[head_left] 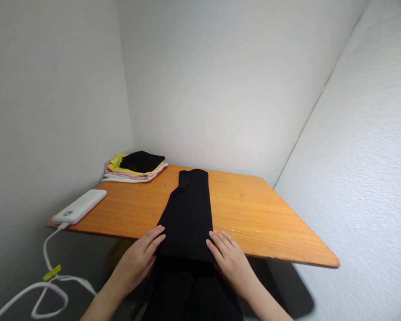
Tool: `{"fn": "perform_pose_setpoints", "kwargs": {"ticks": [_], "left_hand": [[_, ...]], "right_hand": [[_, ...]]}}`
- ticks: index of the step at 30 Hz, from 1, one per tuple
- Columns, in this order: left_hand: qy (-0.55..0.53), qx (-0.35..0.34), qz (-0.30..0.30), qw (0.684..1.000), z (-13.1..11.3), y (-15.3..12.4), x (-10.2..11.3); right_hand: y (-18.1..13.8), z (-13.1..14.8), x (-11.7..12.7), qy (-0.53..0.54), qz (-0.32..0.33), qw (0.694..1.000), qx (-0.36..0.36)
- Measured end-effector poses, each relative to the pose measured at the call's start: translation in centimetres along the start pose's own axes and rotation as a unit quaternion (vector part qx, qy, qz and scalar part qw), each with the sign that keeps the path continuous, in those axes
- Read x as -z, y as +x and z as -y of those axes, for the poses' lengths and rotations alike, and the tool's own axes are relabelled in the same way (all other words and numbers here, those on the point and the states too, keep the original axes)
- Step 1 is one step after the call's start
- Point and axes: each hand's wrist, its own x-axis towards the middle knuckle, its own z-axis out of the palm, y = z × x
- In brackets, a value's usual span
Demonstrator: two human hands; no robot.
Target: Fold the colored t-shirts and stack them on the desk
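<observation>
A black garment (190, 214), folded into a long narrow strip, lies on the wooden table and reaches the front edge, where its hem hangs slightly over. At its near left corner, my left hand (138, 258) rests with fingers stretched out and fingertips on the cloth's side edge. My right hand (230, 261) mirrors it at the near right corner, fingers spread, some on the cloth and some on the wood. Both thumbs are low near the hem and partly hidden. A small folded-over piece shows on the garment's far left side.
Folded clothes in white, pink, yellow and black form a stack (137, 167) at the table's back left. A white power bank (82, 206) lies at the left edge, its white cable (47, 254) hanging down. Walls border the wooden table (254, 205) behind and at the sides.
</observation>
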Motion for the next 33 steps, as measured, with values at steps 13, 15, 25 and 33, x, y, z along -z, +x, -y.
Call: {"fn": "perform_pose_setpoints", "kwargs": {"ticks": [13, 15, 25, 33], "left_hand": [[-0.318, 0.137, -0.217, 0.913, -4.3, 0.0, 2.7], [-0.369, 0.153, -0.243, 0.884, -5.7, 0.8, 3.8], [-0.205, 0.252, -0.157, 0.933, -1.1, 15.9, 4.0], [-0.067, 0.237, -0.011, 0.969, 1.1, 19.4, -1.7]], "right_hand": [[-1.2, 0.1, 4.6, 0.244, -0.109, 0.962, -0.053], [-1.5, 0.5, 5.5, 0.285, -0.131, 0.946, -0.084], [12.1, -7.8, 3.6, 0.238, -0.148, 0.898, -0.339], [18.0, -11.9, -4.0, 0.091, 0.091, 0.924, -0.361]]}}
